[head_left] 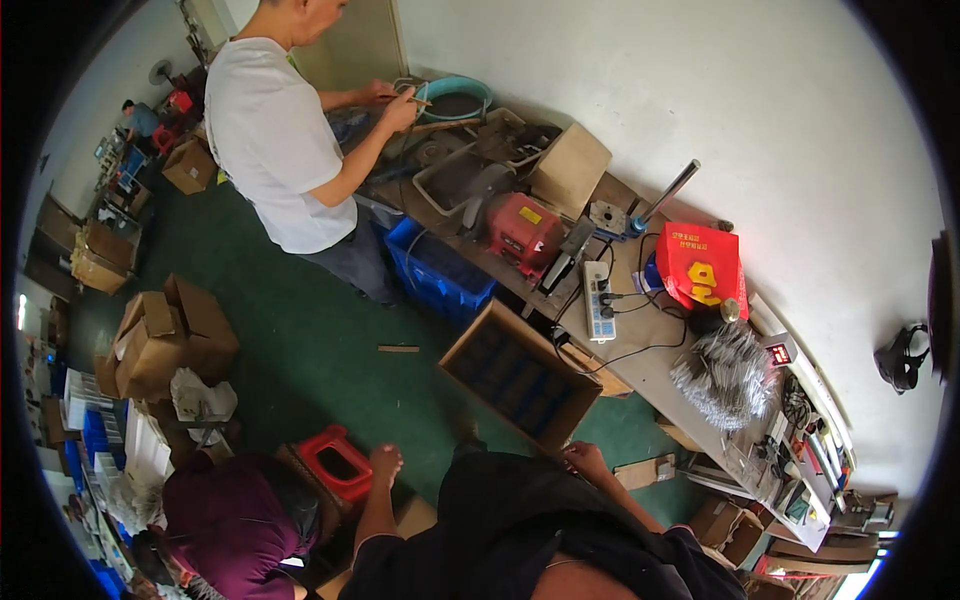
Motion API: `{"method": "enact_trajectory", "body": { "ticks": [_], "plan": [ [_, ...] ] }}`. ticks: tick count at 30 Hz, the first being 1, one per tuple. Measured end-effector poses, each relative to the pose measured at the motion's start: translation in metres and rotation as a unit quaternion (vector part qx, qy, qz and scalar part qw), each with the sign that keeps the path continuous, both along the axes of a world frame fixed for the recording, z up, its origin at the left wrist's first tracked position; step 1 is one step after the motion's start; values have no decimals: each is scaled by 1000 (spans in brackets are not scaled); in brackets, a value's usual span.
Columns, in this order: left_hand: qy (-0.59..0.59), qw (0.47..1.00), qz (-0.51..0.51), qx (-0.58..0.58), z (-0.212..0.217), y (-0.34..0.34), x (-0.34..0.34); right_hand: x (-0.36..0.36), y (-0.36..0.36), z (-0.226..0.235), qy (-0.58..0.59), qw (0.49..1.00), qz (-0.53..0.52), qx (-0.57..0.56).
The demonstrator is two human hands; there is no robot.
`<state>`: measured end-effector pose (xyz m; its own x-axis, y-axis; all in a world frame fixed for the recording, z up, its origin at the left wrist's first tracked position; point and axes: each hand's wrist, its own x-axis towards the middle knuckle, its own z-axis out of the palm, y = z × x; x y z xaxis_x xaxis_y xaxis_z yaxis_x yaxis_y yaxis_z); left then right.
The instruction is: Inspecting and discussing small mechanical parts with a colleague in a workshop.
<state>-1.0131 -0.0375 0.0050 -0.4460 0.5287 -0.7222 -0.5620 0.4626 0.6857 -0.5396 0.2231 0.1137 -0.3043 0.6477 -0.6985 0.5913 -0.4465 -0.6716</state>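
Two hands on opposite edges would steady the carton [573, 417]; your left hand [386, 463] looks loosely open; whether your right hand [580, 459], by its near corner, grips, I can't tell.

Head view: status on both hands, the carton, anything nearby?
Left hand loosely curled, no object visible. Right hand by near corner of carton, contact unclear. Carton open, beside table. Red stool near left hand.

the left hand [386, 464] is near a red stool [312, 459], the right hand [583, 459] beside a cardboard box [546, 349].
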Motion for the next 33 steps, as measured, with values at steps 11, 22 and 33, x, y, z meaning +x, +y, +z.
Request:
{"method": "enact_trajectory", "body": {
  "ticks": [11, 22, 33],
  "plan": [
    [11, 993, -79, -87, 7, 29, 7, -20, -30, -14, -58, 975, 103, 188],
    [55, 974, -149, -162, 5, -16, 44, -12, -5, 24, -62, 991, 75, 89],
    [37, 982, -123, -142, 21, -2, 80, 9, 12, 14, -41, 993, 74, 78]
  ]
}}
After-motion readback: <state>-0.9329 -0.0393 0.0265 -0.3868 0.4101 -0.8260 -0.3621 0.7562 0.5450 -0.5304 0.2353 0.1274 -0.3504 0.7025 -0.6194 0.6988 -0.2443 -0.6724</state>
